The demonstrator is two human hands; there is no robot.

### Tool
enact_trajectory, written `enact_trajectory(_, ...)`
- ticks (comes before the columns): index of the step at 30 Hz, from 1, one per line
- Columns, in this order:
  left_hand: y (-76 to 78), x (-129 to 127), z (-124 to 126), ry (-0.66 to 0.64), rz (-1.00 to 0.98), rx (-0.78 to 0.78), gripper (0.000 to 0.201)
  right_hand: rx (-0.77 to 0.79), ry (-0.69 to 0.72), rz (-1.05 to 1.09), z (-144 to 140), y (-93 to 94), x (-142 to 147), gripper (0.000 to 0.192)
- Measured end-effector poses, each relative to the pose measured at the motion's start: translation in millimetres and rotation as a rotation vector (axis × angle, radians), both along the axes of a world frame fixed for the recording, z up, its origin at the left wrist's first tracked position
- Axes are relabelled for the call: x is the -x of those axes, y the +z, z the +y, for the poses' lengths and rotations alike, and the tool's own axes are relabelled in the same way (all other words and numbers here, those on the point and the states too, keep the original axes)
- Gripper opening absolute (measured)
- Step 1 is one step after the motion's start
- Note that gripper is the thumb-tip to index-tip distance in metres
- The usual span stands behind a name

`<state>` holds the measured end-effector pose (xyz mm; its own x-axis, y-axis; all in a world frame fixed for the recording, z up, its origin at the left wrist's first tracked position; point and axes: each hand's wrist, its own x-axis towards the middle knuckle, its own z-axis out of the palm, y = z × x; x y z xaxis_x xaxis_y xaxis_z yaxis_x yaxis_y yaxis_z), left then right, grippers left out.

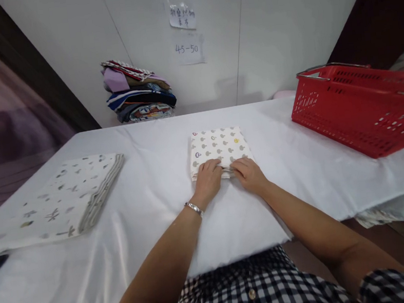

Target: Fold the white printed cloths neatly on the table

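A small white folded cloth [219,145] with rows of grey mushroom-like prints, a few of them yellow or purple, lies flat on the white-covered table [161,176]. My left hand [208,177] grips the left part of its near edge, fingers on top and bent over the layers. On the right part of the same edge, my right hand [249,174] pinches the cloth between thumb and fingers. Between my hands the stacked layers gape slightly. The undersides of my fingertips are hidden.
Another folded cloth [70,192], white with grey plant prints, lies at the left. A red plastic basket [352,113] with metal handles stands on the right. Against the back wall is a pile of folded fabrics [139,93], below and left of two paper signs [189,50].
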<state>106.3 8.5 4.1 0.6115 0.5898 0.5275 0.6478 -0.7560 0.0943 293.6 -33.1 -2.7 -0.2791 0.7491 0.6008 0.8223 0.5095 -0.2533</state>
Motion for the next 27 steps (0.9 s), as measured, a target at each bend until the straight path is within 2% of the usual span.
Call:
enact_trajectory(4,0.5,0.5,0.0,0.019,-0.018,0.025,0.021,0.013,0.009,-0.038,-1.6,1.0,0.3,0.029)
enact_trajectory(10,1.4,0.8,-1.0,0.008,-0.065,0.020,0.018,0.009,-0.050,-0.082,1.0,-1.5,-0.6,0.026)
enact_trajectory(16,3.7,4.7,-1.9,-0.049,0.035,0.047,0.020,-0.038,-0.055,-0.088,-0.4,-1.3,-3.6,0.025)
enact_trajectory(24,3.6,6.7,-2.3,-0.026,0.055,0.077,0.015,0.001,-0.044,-0.105,-1.6,-2.0,-3.8,0.023)
enact_trajectory(27,3.5,6.3,-3.5,-0.022,0.041,0.085,0.020,0.012,-0.041,-0.094,-1.0,-3.5,-4.9,0.023)
